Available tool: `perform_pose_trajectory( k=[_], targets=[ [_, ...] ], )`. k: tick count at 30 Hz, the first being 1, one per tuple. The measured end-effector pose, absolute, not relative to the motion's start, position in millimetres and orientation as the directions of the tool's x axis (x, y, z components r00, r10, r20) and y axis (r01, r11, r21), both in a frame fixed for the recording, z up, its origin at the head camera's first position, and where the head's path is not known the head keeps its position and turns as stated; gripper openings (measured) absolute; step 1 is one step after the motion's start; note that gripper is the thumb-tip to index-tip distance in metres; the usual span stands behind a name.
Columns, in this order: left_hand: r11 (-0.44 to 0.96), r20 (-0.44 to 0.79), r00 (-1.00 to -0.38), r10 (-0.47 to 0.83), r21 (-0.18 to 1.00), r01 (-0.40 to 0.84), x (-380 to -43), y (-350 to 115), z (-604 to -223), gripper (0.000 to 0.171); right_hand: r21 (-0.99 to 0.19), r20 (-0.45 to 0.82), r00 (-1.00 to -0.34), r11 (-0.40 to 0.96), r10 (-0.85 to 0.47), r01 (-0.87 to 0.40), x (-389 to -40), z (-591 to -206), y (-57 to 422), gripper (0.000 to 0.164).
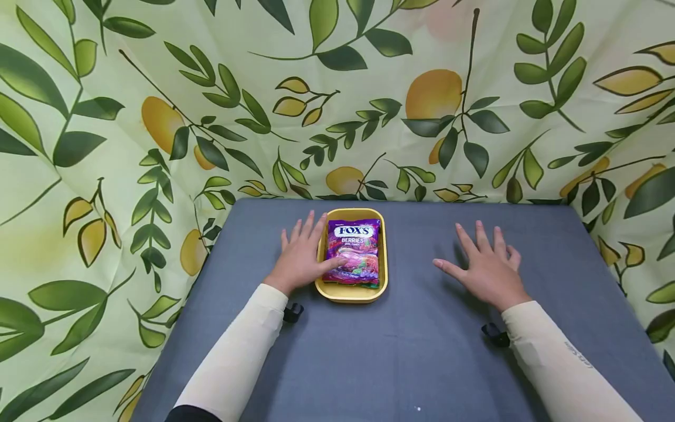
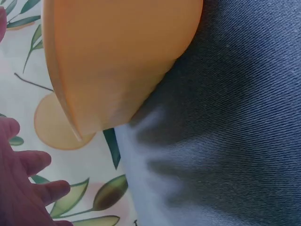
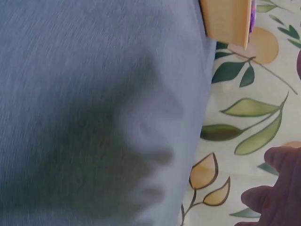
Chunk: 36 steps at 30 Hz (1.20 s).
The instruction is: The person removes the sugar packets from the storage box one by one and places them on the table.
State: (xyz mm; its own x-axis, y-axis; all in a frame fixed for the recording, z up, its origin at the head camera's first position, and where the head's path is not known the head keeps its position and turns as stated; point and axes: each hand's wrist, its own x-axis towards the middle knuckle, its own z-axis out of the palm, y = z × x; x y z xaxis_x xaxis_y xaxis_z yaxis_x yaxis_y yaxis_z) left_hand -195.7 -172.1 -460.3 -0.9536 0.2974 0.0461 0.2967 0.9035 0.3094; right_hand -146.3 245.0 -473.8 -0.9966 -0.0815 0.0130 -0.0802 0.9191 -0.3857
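Note:
A yellow rectangular tray (image 1: 343,293) with rounded corners stands on the table, a purple bag of Fox's Berries candy (image 1: 354,249) lying inside it. My left hand (image 1: 299,258) is spread at the tray's left side, its thumb reaching over the rim above the bag; whether it touches either cannot be told. In the left wrist view the tray's outer wall (image 2: 122,61) rises close beside the fingers (image 2: 35,162). Well to the right of the tray, my right hand (image 1: 489,272) hovers over the table with spread fingers, holding nothing. The right wrist view catches a corner of the tray (image 3: 228,21).
A grey-blue cloth covers the table (image 1: 364,363). Behind it and along the sides hangs a curtain (image 1: 379,82) printed with leaves and yellow fruit. Each wrist carries a dark strap, the left strap (image 1: 293,313) and the right strap (image 1: 495,335), below pale sleeves.

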Motion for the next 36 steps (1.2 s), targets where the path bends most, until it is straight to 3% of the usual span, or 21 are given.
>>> perform_pose_trajectory(
  k=[15, 27, 36],
  targets=[
    [0.879, 0.043, -0.957, 0.287, 0.386, 0.281, -185, -190, -472, 0.12, -0.552, 0.07, -0.981, 0.812, -0.182, -0.19, -152, -475, 199, 0.109],
    [0.848, 0.014, -0.963, 0.268, 0.471, 0.243, -175, -195, -487, 0.12, -0.603, 0.125, -0.937, 0.725, -0.327, -0.333, -159, -471, 155, 0.096],
    [0.757, -0.03, -0.965, 0.259, 0.628, 0.183, -169, -195, -501, 0.118, -0.63, 0.128, -0.917, 0.682, -0.379, -0.37, -166, -471, 128, 0.089]
  ],
)
